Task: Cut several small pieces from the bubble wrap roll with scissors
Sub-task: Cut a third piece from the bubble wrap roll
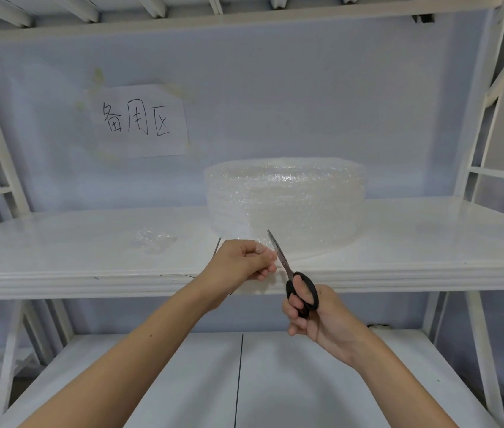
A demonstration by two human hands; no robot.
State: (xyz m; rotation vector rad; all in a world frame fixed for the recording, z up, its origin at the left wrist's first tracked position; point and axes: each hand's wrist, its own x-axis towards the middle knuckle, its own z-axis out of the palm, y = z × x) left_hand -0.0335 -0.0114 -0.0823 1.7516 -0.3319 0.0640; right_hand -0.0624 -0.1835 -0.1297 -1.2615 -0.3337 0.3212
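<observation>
A wide roll of clear bubble wrap (287,199) lies flat on the middle shelf (59,242), right of centre. Its loose end trails toward the shelf's front edge. My left hand (244,261) pinches that loose end between thumb and curled fingers. My right hand (312,316) grips black-handled scissors (293,279) just below the shelf edge. The blades point up and away, nearly together, right beside my left fingertips at the film. A small cut piece of bubble wrap (155,240) lies on the shelf to the left.
A paper sign (139,122) with handwritten characters is stuck on the back wall. White shelf uprights (476,149) stand at both sides. A lower white shelf (182,381) runs beneath my arms, with a dark seam down its middle.
</observation>
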